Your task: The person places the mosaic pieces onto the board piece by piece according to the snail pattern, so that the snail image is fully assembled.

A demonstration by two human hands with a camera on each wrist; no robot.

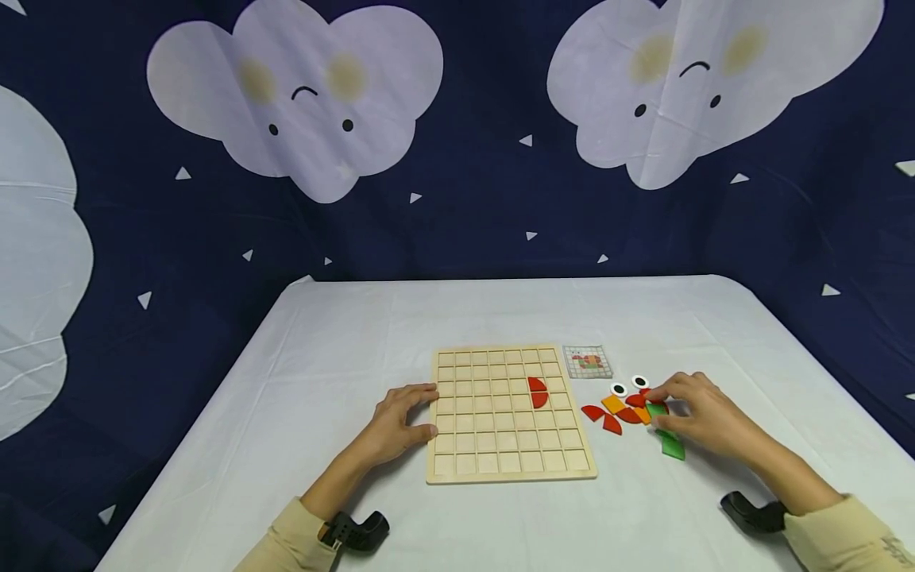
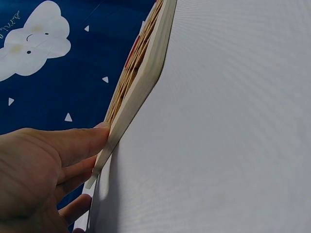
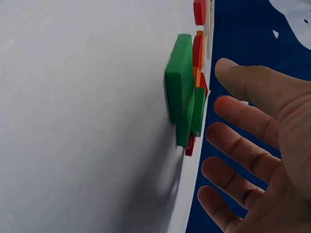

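My left hand (image 1: 400, 421) rests at the left edge of a wooden grid board (image 1: 511, 480), thumb and fingertips touching its rim; in the left wrist view the thumb lies along the board's side (image 2: 141, 87). Two red quarter-circle pieces (image 1: 539, 400) sit in cells near the board's right side. Over a loose pile of pieces hovers my right hand (image 1: 704, 413), fingers extended and spread, holding nothing in the right wrist view. Closest to it are green pieces (image 3: 180, 73). Red pieces (image 1: 611, 424) and orange pieces (image 1: 612, 403) lie beside them, partly overlapping.
Two white discs with black centres (image 1: 619, 389) lie behind the pile. A small pattern card (image 1: 588, 362) is at the board's upper right corner. Everything rests on a white-covered table (image 1: 357, 318), with a dark blue cloud-print cloth (image 1: 472, 230) behind.
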